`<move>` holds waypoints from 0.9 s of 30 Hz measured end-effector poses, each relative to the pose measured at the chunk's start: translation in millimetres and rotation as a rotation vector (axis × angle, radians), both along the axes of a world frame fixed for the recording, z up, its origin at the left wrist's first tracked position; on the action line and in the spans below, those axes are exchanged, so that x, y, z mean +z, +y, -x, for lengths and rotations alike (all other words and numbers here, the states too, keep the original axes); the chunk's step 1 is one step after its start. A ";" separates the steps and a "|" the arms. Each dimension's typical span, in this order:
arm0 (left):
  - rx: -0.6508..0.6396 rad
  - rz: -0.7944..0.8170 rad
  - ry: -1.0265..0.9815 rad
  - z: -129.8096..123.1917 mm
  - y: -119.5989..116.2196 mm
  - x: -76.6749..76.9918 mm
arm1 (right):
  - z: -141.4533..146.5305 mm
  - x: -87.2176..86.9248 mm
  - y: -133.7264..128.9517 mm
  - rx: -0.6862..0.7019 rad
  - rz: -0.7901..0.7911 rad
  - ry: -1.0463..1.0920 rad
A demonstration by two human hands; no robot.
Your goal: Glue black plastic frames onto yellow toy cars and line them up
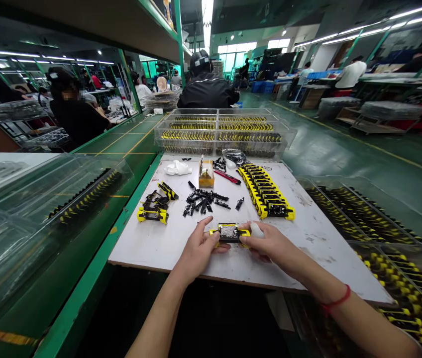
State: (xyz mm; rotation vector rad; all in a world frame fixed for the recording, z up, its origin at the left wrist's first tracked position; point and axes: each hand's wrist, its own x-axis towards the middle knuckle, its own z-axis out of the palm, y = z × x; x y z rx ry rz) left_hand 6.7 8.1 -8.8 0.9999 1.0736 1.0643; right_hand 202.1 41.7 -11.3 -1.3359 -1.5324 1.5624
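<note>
Between my two hands is a yellow and black plastic housing (229, 232) with a silvery rectangular middle, held level just above the near part of the white board. My left hand (198, 248) is closed on its left end, thumb on the near side. At the other end my right hand (272, 243) grips it with thumb and fingers; something white (257, 229) covers a fingertip there. Small black plastic pieces (204, 200) lie in a loose pile just beyond. A long row of similar yellow and black housings (265, 191) stands to the right. Another housing (153, 215) lies at the left.
On the board (326, 258) are a small box (206, 176), a red pen-like tool (227, 177) and crumpled white material (177, 168). Clear trays (218, 130) of parts are stacked at the back. More trays flank the board. A person in black (208, 89) sits ahead.
</note>
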 end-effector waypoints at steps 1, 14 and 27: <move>-0.004 0.008 -0.020 0.7 -2.2 1.0 | -0.4 -1.1 -0.9 0.005 0.023 0.042; 0.089 -0.018 -0.036 -3.2 -13.5 -0.1 | 5.7 1.5 -11.3 0.041 -0.085 -0.070; 0.265 -0.402 0.605 -4.4 -18.4 -8.2 | 9.7 -46.2 -4.3 -0.120 -0.074 -0.146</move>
